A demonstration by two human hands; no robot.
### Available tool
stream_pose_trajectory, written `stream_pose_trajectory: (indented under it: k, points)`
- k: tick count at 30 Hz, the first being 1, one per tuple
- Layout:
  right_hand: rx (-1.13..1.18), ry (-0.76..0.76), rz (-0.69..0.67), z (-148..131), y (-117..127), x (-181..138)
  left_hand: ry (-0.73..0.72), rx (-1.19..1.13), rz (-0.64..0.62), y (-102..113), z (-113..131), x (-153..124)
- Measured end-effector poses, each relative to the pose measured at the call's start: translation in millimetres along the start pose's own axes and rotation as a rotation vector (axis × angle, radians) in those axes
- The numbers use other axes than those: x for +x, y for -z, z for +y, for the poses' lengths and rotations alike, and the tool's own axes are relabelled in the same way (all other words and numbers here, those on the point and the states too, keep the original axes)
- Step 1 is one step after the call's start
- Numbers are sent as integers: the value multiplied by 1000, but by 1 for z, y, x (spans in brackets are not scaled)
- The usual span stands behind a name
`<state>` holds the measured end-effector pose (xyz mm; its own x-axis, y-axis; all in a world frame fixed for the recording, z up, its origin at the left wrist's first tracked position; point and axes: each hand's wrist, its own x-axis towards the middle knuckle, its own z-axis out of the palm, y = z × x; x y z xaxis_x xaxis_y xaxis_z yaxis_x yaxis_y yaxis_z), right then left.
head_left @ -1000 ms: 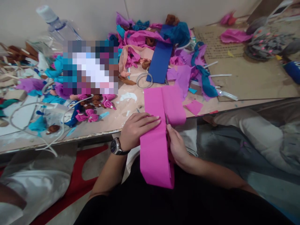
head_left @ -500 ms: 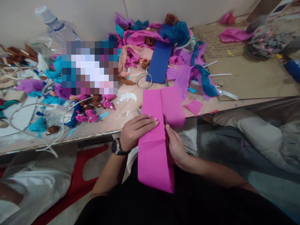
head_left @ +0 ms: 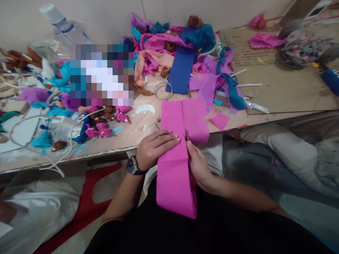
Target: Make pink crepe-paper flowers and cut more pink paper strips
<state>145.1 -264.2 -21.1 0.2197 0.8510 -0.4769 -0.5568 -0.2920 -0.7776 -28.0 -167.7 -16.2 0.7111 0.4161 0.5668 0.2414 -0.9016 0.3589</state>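
Observation:
A long strip of bright pink crepe paper [head_left: 176, 165] hangs from the table edge down over my lap. My left hand [head_left: 155, 148], with a watch on the wrist, lies with fingers stretched flat on the paper and pins it down. My right hand [head_left: 198, 165] is closed round a pair of scissors [head_left: 186, 135], whose blade tips show at a lengthwise cut in the paper. Beyond the blades the paper is split into two flaps lying on the table.
The wooden table [head_left: 127, 135] holds heaps of crepe scraps [head_left: 164, 46], a dark blue strip [head_left: 181, 68], a tape ring [head_left: 162, 90], small pink twisted buds [head_left: 102, 130], a plastic bottle [head_left: 63, 26] and cardboard [head_left: 278, 84]. A red stool [head_left: 87, 204] stands at lower left.
The pink strip slid a little toward my lap and its lower end hangs lower. The scissors and both hands have stayed at almost the same place on the paper.

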Motion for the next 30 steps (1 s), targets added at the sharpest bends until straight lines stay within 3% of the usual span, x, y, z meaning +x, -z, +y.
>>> stream_pose_trajectory:
  k: [15,30]
  points:
    - [-27,3,35,-1,-1,2,4,-7,-17,0,-1,-1]
    - [-27,-47,-45,-3,3,-19,15,-36,141,0,4,1]
